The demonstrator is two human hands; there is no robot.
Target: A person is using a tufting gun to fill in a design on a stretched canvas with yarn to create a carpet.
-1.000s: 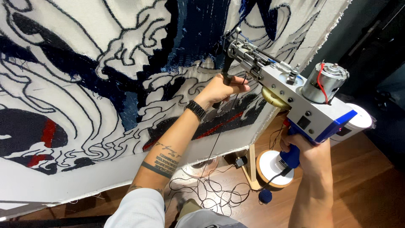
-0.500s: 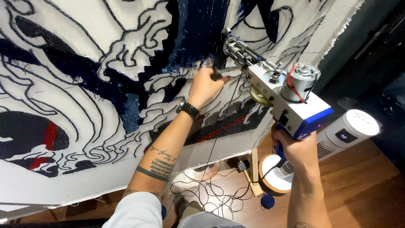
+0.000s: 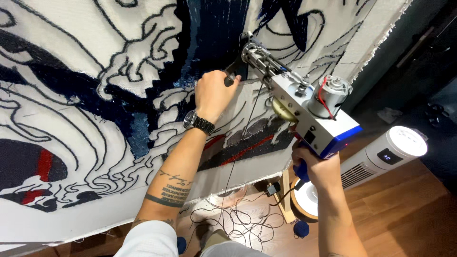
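A white and blue tufting gun point(image 3: 304, 112) points its metal needle end at a large stretched cloth point(image 3: 95, 95) with a black, navy and red drawn pattern. My right hand point(image 3: 314, 166) grips the gun's blue rear handle from below. My left hand point(image 3: 214, 93), with a dark wristwatch, is closed on the gun's black front handle close to the cloth. A dark yarn strand point(image 3: 238, 157) runs down from the gun toward the floor.
A white tower fan point(image 3: 385, 154) lies on the wooden floor point(image 3: 404, 214) at the right. Loose dark yarn point(image 3: 233, 221) lies tangled below the cloth, near a wooden frame leg point(image 3: 285, 200) and a small blue yarn ball point(image 3: 301, 229).
The gun and both hands have risen up the cloth and shifted a little left. The needle end now sits higher in the navy area.
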